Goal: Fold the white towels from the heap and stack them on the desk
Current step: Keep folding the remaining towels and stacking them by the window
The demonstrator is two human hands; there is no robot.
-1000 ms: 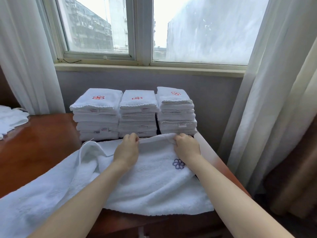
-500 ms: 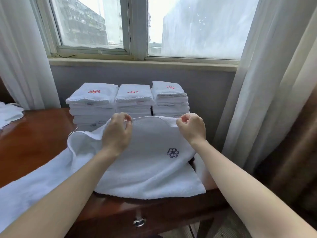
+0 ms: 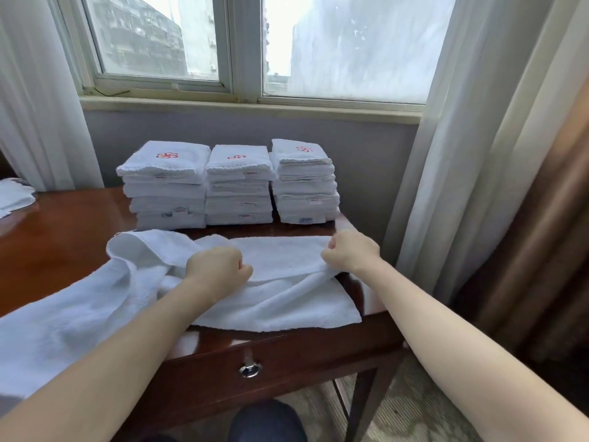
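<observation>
A long white towel [image 3: 280, 301] lies across the dark wooden desk [image 3: 57, 244], its left end trailing off toward me. My left hand [image 3: 220, 269] grips a fold of it near the middle. My right hand [image 3: 350, 253] pinches the same fold near the desk's right edge. The folded-over flap lies flat between the hands, and the blue logo is hidden. Behind the towel stand three stacks of folded white towels with red logos: the left stack [image 3: 164, 186], the middle stack [image 3: 239, 186] and the right stack [image 3: 304, 183].
More white towels [image 3: 14, 196] lie at the desk's far left. White curtains [image 3: 446, 154] hang on both sides of the window, and a brown drape [image 3: 548, 202] hangs at right. A drawer knob [image 3: 250, 368] sits in the desk front; my knee [image 3: 264, 422] shows below.
Both hands lifted the towel's far edge, then brought it toward me and down, turning the flap over. The blue logo is now covered.
</observation>
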